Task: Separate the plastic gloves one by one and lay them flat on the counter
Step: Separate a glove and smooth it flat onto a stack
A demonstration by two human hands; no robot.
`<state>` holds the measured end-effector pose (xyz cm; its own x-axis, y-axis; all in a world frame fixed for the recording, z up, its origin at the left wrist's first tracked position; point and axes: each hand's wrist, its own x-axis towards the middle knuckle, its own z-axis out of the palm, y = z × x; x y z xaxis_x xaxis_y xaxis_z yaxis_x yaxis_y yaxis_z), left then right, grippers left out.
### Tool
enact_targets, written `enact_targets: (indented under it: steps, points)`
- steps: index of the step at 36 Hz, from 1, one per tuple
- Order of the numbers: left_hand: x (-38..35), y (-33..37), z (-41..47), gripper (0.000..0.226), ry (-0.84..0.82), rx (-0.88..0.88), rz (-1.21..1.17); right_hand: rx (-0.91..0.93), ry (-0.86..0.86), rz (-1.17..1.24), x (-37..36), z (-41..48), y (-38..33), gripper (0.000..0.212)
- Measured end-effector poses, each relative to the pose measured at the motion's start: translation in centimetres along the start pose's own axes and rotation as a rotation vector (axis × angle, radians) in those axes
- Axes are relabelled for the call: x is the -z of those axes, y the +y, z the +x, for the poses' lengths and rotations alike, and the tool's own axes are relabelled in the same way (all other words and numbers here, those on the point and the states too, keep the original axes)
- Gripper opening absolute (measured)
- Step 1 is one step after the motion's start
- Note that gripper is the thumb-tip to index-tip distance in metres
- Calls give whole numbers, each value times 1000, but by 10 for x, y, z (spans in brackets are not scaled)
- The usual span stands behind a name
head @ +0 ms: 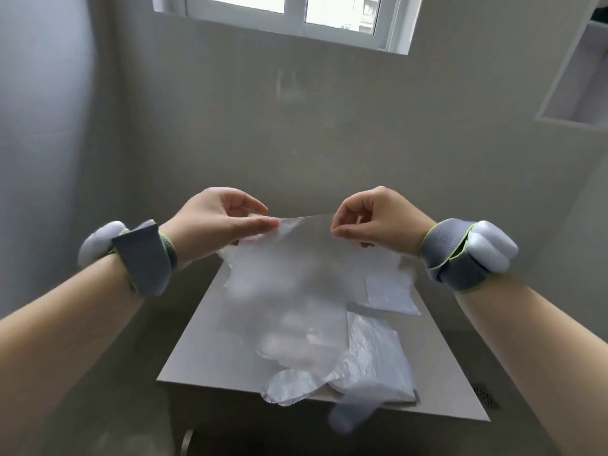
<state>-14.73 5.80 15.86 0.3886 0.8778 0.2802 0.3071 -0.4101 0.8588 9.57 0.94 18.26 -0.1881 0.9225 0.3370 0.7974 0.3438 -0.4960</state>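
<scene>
Two hands are up in front of you, level with each other above the desk (pixel 204 340). Your left hand (pixel 217 222) pinches one top corner of a clear plastic glove (pixel 296 258) between thumb and fingertips, the other fingers curled in. Your right hand (pixel 378 222) pinches the opposite corner the same way, thumb against forefinger. Between them the glove's open edge is pulled into a nearly straight line, and the rest of the film hangs down from it, its lower part blurred. Whether the tips touch the desk, you cannot tell.

Below, toward the right side of the desk, a pile of gloves (pixel 375 343) lies crinkled, and one flat glove (pixel 289 386) pokes its fingers out over the front edge. Farther back on the right lies a small white packet (pixel 388 292), partly veiled by the hanging film.

There is a grey strap with a white pod on each wrist: left wristband (pixel 141 255), right wristband (pixel 457 258). Behind the desk is a plain grey wall, with a window (pixel 296 14) high up and a floor drain (pixel 483 394) at lower right.
</scene>
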Motion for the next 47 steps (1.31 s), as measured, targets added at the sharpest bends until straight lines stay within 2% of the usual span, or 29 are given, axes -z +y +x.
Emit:
enact_targets:
  steps: [5, 11, 12, 15, 16, 17, 19, 20, 21, 23, 25, 28, 30, 35, 38, 39, 40, 41, 43, 44, 47]
  points:
    - [-2, 5, 14, 23, -75, -23, -82, 49, -33, -137, 2, 22, -5, 6]
    - [-6, 0, 29, 4, -95, -77, 82, 47, -12, -237, -2, 40, 2, 2]
    - [-5, -1, 30, 4, -79, -80, 94, 32, 20, -256, -3, 40, 6, 8]
    - [-5, -4, 37, 5, -47, -25, 10, -105, 148, -421, -7, 34, 21, 48]
    - [-5, -4, 40, 4, -38, 18, -50, -141, 212, -434, -10, 27, 25, 55]
    - [-5, -4, 43, 3, -25, 64, -106, -151, 304, -385, -15, 18, 24, 52]
    - [-4, -3, 46, 4, -20, 127, -189, -143, 480, -184, -30, -7, 17, 29]
    - [-4, -3, 48, 5, -21, 144, -224, -172, 494, -96, -39, -19, 14, 18]
    - [-4, -2, 48, 6, -21, 154, -261, -220, 439, -30, -47, -30, 11, 11]
    - [-8, -1, 51, 8, -1, 162, -309, -351, 236, 155, -65, -49, 12, 14]
    - [-11, 2, 54, 6, 36, 168, -322, -502, 104, 391, -78, -54, 21, 24]
    - [-10, 7, 59, 3, 65, 187, -342, -680, 26, 711, -96, -39, 38, 44]
    - [-8, 11, 61, 3, 59, 192, -355, -761, -66, 1048, -105, -20, 47, 63]
    - [8, 19, 74, 3, 84, 186, -378, -732, -284, 1759, -126, 28, 51, 110]
    - [21, 19, 84, 3, 93, 215, -396, -641, -228, 2016, -142, 57, 48, 136]
    - [25, 17, 87, 5, 97, 234, -411, -602, -166, 2061, -144, 66, 46, 134]
    - [29, 15, 90, 6, 104, 258, -431, -573, -101, 2069, -145, 75, 44, 123]
    - [32, 12, 93, 7, 113, 285, -453, -555, -32, 2047, -145, 85, 43, 101]
    - [38, 3, 97, 9, 128, 345, -493, -558, 112, 1942, -143, 101, 44, 41]
    - [40, -2, 98, 10, 131, 371, -505, -546, 151, 1888, -141, 106, 44, 21]
    - [44, -18, 102, 8, 130, 410, -508, -481, 175, 1775, -134, 115, 44, 3]
